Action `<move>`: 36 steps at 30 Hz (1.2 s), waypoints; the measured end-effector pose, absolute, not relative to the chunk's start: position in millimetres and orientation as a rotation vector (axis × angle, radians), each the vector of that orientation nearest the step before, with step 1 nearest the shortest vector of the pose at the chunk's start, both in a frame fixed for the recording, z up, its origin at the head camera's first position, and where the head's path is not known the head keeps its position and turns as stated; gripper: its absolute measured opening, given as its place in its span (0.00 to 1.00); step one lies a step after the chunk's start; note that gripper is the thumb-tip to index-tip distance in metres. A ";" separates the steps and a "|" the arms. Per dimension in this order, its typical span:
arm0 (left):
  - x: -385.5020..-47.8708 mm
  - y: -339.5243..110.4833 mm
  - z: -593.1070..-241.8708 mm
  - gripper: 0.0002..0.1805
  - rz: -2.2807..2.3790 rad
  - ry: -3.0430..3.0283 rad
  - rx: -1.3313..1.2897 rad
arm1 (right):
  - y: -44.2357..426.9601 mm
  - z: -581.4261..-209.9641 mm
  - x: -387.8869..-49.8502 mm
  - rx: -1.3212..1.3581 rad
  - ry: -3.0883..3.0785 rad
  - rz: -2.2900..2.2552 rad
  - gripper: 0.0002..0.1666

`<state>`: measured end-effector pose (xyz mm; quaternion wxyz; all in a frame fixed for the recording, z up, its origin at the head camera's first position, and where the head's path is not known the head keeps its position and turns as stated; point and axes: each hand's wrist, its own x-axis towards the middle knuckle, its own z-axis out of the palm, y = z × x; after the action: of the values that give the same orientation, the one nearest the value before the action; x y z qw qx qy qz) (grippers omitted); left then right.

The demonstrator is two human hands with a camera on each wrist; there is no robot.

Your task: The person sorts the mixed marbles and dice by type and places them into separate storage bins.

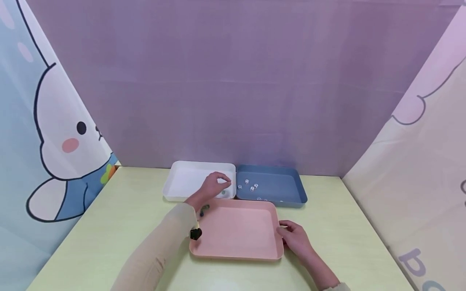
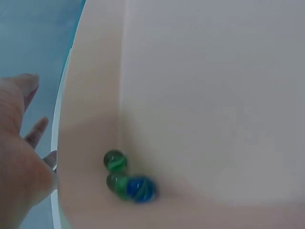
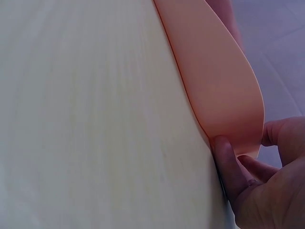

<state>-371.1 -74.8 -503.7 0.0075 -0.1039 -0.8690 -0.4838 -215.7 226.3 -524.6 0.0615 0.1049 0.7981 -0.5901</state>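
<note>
Over the right part of the white tray (image 1: 182, 182), the left hand (image 1: 211, 188) reaches with thumb and forefinger extended; nothing shows between them. A greenish marble (image 1: 223, 192) lies in that tray just below the fingers. In the left wrist view the left hand (image 2: 21, 143) has its fingers apart beyond the pink tray's wall. The pink tray (image 1: 238, 230) holds a green marble (image 2: 115, 161) and a blue-green marble (image 2: 140, 189), with another green one touching it, in its far left corner. The right hand (image 1: 298, 242) grips that tray's right wall, fingers and thumb around its edge (image 3: 224, 95).
A blue tray (image 1: 273, 186) stands right of the white one, with several white dice (image 1: 252, 188) in it. Both stand behind the pink tray on the pale table (image 1: 138, 214). A purple cloth (image 1: 233, 81) hangs behind, with printed cloths at both sides.
</note>
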 end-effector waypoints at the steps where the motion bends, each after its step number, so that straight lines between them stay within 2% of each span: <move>1: -370.3 -77.5 -503.1 0.05 -1.499 -2.727 -0.334 | 225.8 -524.6 -215.6 0.315 2.413 -1.782 0.20; 12: -360.8 -99.3 -477.2 0.09 -1.244 -2.879 -0.567 | 225.8 -522.9 -213.4 0.304 2.421 -1.803 0.21; 23: -341.9 -115.4 -458.4 0.02 -0.652 -3.006 -0.846 | 224.7 -526.2 -213.9 0.302 2.408 -1.803 0.21; 31: -320.5 -119.5 -451.1 0.04 -0.134 -3.037 -0.876 | 223.3 -526.3 -218.3 0.294 2.413 -1.791 0.20; 36: -314.6 -120.0 -452.1 0.12 0.081 -3.020 -0.827 | 222.8 -524.5 -219.2 0.294 2.415 -1.778 0.20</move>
<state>-314.6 -120.0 -452.1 0.0046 -0.2640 -0.9642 0.0259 -219.2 222.8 -524.5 0.0640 0.0975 0.7997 -0.5889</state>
